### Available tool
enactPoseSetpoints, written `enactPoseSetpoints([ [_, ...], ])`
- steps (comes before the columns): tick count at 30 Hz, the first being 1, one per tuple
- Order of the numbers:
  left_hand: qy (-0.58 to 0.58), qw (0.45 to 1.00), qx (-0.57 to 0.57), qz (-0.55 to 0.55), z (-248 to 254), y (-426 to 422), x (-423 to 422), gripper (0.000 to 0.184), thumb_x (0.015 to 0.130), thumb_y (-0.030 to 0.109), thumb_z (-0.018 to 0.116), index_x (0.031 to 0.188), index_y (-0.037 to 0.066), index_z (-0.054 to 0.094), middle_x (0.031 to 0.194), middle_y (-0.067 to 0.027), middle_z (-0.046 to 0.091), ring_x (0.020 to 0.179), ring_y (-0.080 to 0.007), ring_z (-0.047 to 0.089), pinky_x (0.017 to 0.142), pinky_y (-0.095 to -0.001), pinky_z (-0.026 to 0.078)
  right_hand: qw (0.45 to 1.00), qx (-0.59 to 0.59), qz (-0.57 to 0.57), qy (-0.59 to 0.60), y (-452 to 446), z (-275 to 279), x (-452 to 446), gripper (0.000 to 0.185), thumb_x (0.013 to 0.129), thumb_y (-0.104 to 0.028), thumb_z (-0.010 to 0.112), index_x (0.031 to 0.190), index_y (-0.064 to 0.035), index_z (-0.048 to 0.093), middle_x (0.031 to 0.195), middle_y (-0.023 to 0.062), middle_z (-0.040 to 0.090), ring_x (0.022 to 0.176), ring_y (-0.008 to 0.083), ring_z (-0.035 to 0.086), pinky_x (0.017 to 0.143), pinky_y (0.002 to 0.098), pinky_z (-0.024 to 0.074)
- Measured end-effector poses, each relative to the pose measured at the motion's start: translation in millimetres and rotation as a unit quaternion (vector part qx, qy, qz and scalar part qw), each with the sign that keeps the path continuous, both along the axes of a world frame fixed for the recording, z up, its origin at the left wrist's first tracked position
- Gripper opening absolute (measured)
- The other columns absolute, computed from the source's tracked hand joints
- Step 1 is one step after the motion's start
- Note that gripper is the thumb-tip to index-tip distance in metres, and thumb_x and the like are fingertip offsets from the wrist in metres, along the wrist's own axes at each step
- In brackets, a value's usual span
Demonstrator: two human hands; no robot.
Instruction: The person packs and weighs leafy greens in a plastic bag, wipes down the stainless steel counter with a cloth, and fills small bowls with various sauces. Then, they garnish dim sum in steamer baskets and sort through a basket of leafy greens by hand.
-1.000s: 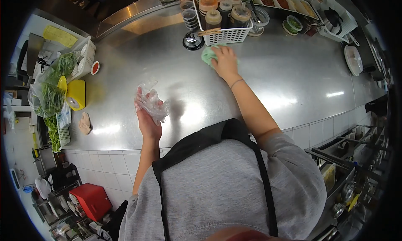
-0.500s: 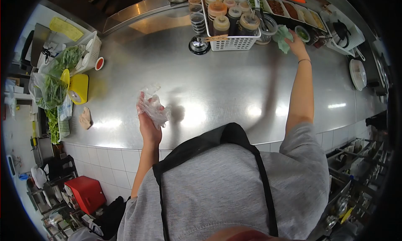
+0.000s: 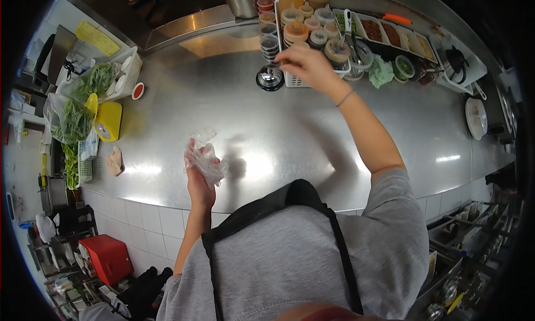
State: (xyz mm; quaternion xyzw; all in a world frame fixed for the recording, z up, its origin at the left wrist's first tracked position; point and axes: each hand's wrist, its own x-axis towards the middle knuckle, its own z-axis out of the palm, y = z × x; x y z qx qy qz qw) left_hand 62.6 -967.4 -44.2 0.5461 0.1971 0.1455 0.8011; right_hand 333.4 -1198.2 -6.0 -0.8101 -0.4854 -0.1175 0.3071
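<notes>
Cloth: the green cloth lies crumpled at 2 o'clock from the middle of the view, between a clear tub and a small cup of chopped greens. It is apart from both hands, so the right hand is free of it; the fabric looks soft, with loose folds.

Right hand: the right hand is at 1 o'clock, above the near edge of the white basket and close to the bell. The grip has bent fingers; I cannot tell if they pinch something small.

Left hand: the left hand is between 8 and 9 o'clock, palm up. Its grip is closed loosely around thin clear plastic, very wrinkled and shiny.

Bell: at 12 o'clock, a rounded shiny metal dome on a dark round base, just beside the basket.

Basket: plastic with small holes in the wall, full of round squeeze bottles.

Table: the table is smooth metal, with bright reflections and soft shadows. At 9 o'clock stands a yellow scale, beside bagged green leaves; at 10 o'clock is a little cup of red sauce.
</notes>
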Motion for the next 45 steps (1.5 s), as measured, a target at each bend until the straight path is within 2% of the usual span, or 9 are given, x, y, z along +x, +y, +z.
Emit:
enactPoseSetpoints([
  [4, 0.021, 0.999, -0.003, 0.034, -5, 4, -7, 0.053, 0.094, 0.045, 0.029, 0.139, 0.016, 0.025, 0.114, -0.0056, 0.042, 0.086, -0.0168, 0.051, 0.073, -0.0343, 0.048, 0.871, 0.372, -0.017, 0.321, -38, 48, 38, 0.022, 0.081, -0.011, 0.064, 0.101, -0.0038, 0.057, 0.089, 0.0023, 0.062, 0.076, 0.0087, 0.060, 0.064, 0.0195, 0.0494],
  [8, 0.014, 0.999, -0.002, 0.044, -6, 4, -10, 0.053, 0.094, 0.045, 0.029, 0.138, 0.017, 0.025, 0.114, -0.0056, 0.042, 0.086, -0.0167, 0.051, 0.075, -0.0348, 0.048, 0.838, 0.394, -0.011, 0.378, -70, 42, 89, 0.020, 0.082, -0.012, 0.064, 0.100, -0.0060, 0.058, 0.090, 0.0025, 0.063, 0.083, 0.0096, 0.061, 0.064, 0.0190, 0.0506],
  [12, 0.009, 0.997, -0.009, 0.071, -7, 3, -12, 0.054, 0.094, 0.048, 0.029, 0.138, 0.016, 0.026, 0.112, -0.0053, 0.043, 0.082, -0.0156, 0.050, 0.072, -0.0311, 0.047, 0.851, 0.379, -0.036, 0.362, -89, 32, 124, 0.019, 0.081, -0.015, 0.066, 0.098, -0.0073, 0.059, 0.089, 0.0006, 0.062, 0.081, 0.0086, 0.060, 0.065, 0.0187, 0.0497],
  [17, 0.026, 0.995, 0.008, 0.100, -9, 5, -15, 0.052, 0.094, 0.045, 0.030, 0.138, 0.018, 0.026, 0.116, -0.0058, 0.041, 0.085, -0.0168, 0.051, 0.076, -0.0330, 0.046, 0.943, 0.171, -0.267, 0.099, -128, 45, 178, 0.023, 0.081, -0.019, 0.066, 0.098, -0.0059, 0.058, 0.091, 0.0020, 0.061, 0.085, 0.0100, 0.057, 0.070, 0.0248, 0.0471],
  [23, 0.044, 0.991, 0.007, 0.125, -10, -2, -16, 0.055, 0.093, 0.048, 0.030, 0.139, 0.018, 0.025, 0.115, -0.0060, 0.042, 0.083, -0.0159, 0.050, 0.073, -0.0321, 0.047, 0.922, 0.083, -0.372, -0.063, -191, 35, 296, 0.027, 0.082, -0.020, 0.064, 0.102, -0.0047, 0.055, 0.095, 0.0052, 0.059, 0.089, 0.0135, 0.055, 0.075, 0.0277, 0.0456],
  [28, 0.032, 0.992, 0.004, 0.126, -15, 1, -13, 0.059, 0.093, 0.051, 0.029, 0.140, 0.016, 0.021, 0.114, -0.0079, 0.041, 0.080, -0.0151, 0.051, 0.065, -0.0288, 0.048, 0.931, 0.093, -0.347, -0.061, -196, 26, 361, 0.031, 0.082, -0.020, 0.063, 0.107, -0.0037, 0.052, 0.100, 0.0078, 0.057, 0.091, 0.0167, 0.054, 0.078, 0.0287, 0.0448],
  [36, 0.043, 0.989, 0.005, 0.139, -13, 7, -14, 0.055, 0.094, 0.048, 0.027, 0.139, 0.016, 0.023, 0.112, -0.0078, 0.042, 0.081, -0.0161, 0.049, 0.073, -0.0310, 0.047, 0.977, 0.121, -0.175, -0.021, -163, 5, 411, 0.038, 0.083, -0.020, 0.061, 0.114, -0.0022, 0.048, 0.108, 0.0119, 0.054, 0.095, 0.0218, 0.052, 0.083, 0.0303, 0.0433],
  [41, 0.039, 0.986, -0.009, 0.165, -15, 30, -24, 0.052, 0.095, 0.046, 0.026, 0.139, 0.018, 0.025, 0.112, -0.0067, 0.043, 0.082, -0.0164, 0.049, 0.076, -0.0320, 0.045, 0.967, 0.065, -0.238, -0.062, -89, 80, 246, 0.043, 0.080, -0.021, 0.064, 0.118, -0.0070, 0.050, 0.115, 0.0118, 0.052, 0.088, 0.0243, 0.055, 0.079, 0.0319, 0.0442],
  [45, 0.034, 0.986, -0.008, 0.166, -6, 53, -28, 0.050, 0.095, 0.044, 0.024, 0.138, 0.019, 0.027, 0.112, -0.0065, 0.045, 0.083, -0.0164, 0.049, 0.078, -0.0317, 0.045, 0.975, 0.065, -0.180, -0.112, -15, 105, 151, 0.022, 0.082, -0.017, 0.062, 0.100, -0.0043, 0.060, 0.098, 0.0060, 0.059, 0.080, 0.0177, 0.057, 0.073, 0.0273, 0.0447],
])
